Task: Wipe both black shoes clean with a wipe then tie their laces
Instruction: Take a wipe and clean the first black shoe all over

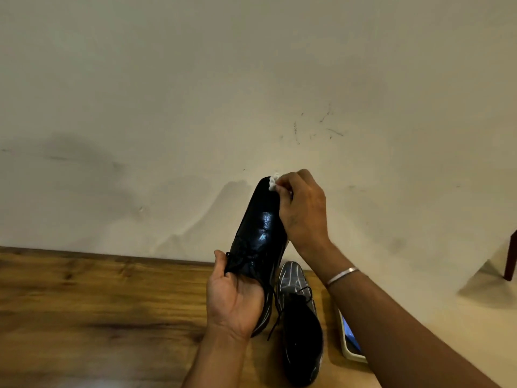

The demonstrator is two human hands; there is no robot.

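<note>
Left hand (235, 298) grips the raised black shoe (260, 225) at its laced middle, toe up, off the tabletop (98, 303). Right hand (302, 211) pinches a small wadded wipe (273, 182) against the toe tip. Second shoe (302, 326) lies on the tabletop just beside.

Risks: pressing at the toe, far from the grip, may lever the shoe out of the palm. The loose laces (275, 312) dangle near the second shoe and could snag.

Hidden: sole, far side and left fingers behind the shoe. The second shoe's toe looks grey-streaked, glare or dirt unclear. The forearm partly covers a flat device (349, 340).
</note>
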